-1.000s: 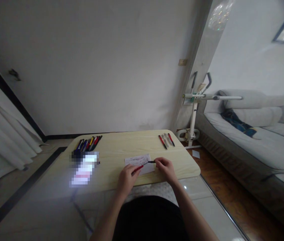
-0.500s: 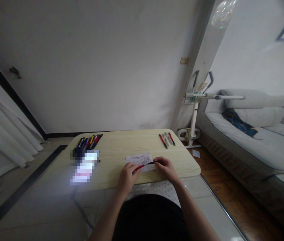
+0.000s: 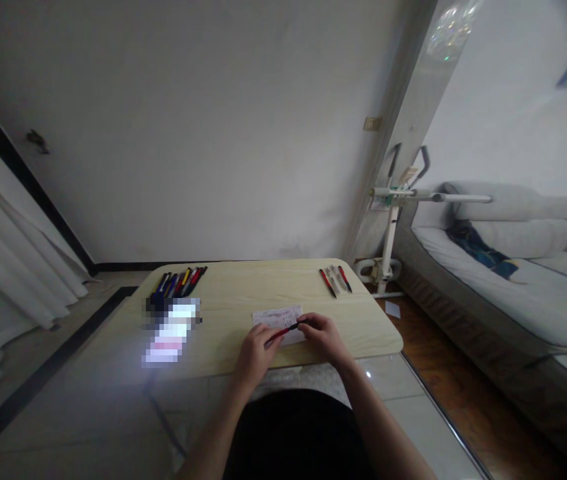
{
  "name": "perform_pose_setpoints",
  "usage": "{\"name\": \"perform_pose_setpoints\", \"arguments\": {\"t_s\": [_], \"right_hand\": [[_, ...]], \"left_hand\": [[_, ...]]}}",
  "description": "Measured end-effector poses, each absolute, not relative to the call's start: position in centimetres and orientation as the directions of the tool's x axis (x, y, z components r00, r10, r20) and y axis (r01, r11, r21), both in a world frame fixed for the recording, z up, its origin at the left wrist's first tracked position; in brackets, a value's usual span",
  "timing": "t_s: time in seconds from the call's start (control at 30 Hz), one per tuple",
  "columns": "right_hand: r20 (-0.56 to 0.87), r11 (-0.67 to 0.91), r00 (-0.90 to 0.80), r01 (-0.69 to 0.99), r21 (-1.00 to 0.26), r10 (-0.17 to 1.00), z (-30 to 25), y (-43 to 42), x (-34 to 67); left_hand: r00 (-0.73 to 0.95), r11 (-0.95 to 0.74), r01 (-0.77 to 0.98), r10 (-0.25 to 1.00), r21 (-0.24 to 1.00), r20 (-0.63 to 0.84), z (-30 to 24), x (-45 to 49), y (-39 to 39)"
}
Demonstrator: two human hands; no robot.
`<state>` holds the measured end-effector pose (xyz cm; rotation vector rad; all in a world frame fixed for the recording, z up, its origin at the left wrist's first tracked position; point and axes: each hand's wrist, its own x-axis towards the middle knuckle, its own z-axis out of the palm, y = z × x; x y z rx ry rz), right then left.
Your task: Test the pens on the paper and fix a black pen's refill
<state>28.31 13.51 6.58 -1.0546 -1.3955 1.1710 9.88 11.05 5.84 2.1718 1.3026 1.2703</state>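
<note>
A red and black pen (image 3: 283,331) is held between both hands above a white slip of paper (image 3: 277,315) near the front edge of the pale wooden table (image 3: 243,293). My left hand (image 3: 253,352) is closed on the red end. My right hand (image 3: 324,335) is closed on the black end, its fingers pinched together. A row of several coloured pens (image 3: 179,283) lies at the table's far left. A few more pens (image 3: 335,280), red and silver, lie at the far right.
A blurred-out patch (image 3: 169,330) covers something on the table's left. A white exercise machine (image 3: 392,220) stands beyond the table's right corner, with a grey sofa (image 3: 508,280) further right. White curtains (image 3: 8,267) hang at the left. A small paper (image 3: 391,308) lies on the floor.
My hands have drawn closer together along the pen, so less of it shows between them. The camera has shifted slightly; the other pens and the paper lie as before.
</note>
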Motion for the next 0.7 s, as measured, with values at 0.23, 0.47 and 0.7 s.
{"name": "perform_pose_setpoints", "arguments": {"t_s": [0.23, 0.47, 0.7], "right_hand": [[0.138, 0.135, -0.12, -0.029, -0.99, 0.983, 6.6, 13.5, 27.5], [0.091, 0.081, -0.104, -0.094, -0.992, 0.99, 5.7, 13.6, 27.7], [0.095, 0.088, -0.124, -0.061, -0.994, 0.988, 6.0, 13.4, 27.8]], "left_hand": [[0.175, -0.501, 0.544, 0.853, 0.673, 0.492, 6.3, 9.9, 10.9], [0.173, -0.499, 0.548, 0.852, 0.671, 0.493, 6.3, 10.1, 10.8], [0.168, -0.518, 0.551, 0.837, 0.655, 0.521, 6.3, 10.1, 10.9]]}}
